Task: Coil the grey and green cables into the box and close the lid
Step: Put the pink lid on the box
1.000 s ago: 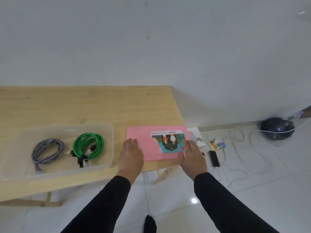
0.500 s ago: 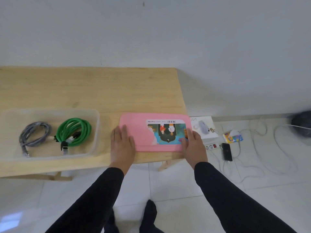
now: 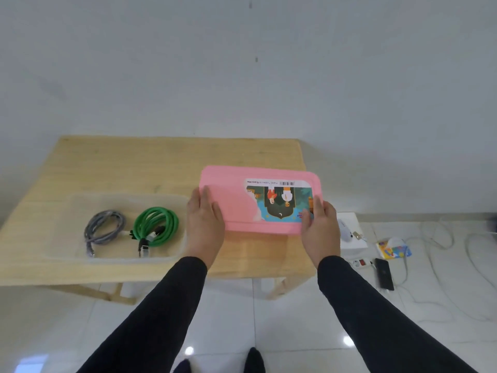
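A clear plastic box (image 3: 67,227) sits open on the left of the wooden table (image 3: 161,162). Inside it lie a coiled grey cable (image 3: 103,230) on the left and a coiled green cable (image 3: 157,227) on the right. The pink lid (image 3: 236,200) with a colourful sticker is lifted off the table, to the right of the box. My left hand (image 3: 204,224) grips the lid's left end and my right hand (image 3: 320,227) grips its right end, thumbs on top.
On the tiled floor to the right lie a white box (image 3: 352,235), a colourful packet (image 3: 394,250), a power strip (image 3: 360,263), a black phone (image 3: 384,274) and loose white cords (image 3: 443,238). A white wall stands behind the table.
Both hands closed on the ends of the pink lid and raised it off the table. The view has shifted, so the table sits more centred.
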Motion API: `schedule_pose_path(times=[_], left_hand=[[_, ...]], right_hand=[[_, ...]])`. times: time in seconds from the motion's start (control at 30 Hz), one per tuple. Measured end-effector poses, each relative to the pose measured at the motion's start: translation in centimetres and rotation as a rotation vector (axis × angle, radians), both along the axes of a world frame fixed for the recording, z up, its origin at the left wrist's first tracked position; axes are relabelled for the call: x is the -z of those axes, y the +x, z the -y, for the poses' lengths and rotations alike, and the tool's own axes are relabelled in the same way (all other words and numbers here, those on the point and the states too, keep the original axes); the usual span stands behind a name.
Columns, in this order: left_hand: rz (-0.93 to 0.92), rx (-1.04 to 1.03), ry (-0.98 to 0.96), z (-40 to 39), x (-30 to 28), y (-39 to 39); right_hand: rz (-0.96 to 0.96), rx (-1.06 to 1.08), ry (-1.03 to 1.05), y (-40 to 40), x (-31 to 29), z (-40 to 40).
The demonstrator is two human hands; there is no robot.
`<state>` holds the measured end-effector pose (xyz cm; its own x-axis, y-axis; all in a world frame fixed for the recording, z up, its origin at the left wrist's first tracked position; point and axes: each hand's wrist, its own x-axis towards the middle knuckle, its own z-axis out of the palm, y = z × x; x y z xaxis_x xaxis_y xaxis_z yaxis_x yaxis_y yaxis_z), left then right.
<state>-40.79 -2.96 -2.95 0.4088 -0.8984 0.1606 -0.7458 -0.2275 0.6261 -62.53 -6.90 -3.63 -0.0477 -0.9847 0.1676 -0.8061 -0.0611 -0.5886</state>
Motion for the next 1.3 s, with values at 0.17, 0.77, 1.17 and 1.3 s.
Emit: schedule_pose_path(times=[0.17, 0.77, 1.17, 1.3], left_hand=[[-0.003, -0.095, -0.028, -2.1, -1.2, 6.6], [-0.017, -0.089, 0.066, -12.9, 0.9, 25.5], [-0.089, -0.024, 0.098, -11.1, 2.6, 27.6], [-0.296, -0.073, 0.056, -11.6, 3.2, 27.6]], right_hand=[[0.007, -0.075, -0.028, 6.8, -1.8, -1.1], [-0.051, -0.015, 0.116, 26.3, 0.9, -11.3], [-0.088, -0.02, 0.126, 26.9, 1.2, -10.1], [0.076, -0.018, 0.149, 26.6, 1.9, -10.0]])
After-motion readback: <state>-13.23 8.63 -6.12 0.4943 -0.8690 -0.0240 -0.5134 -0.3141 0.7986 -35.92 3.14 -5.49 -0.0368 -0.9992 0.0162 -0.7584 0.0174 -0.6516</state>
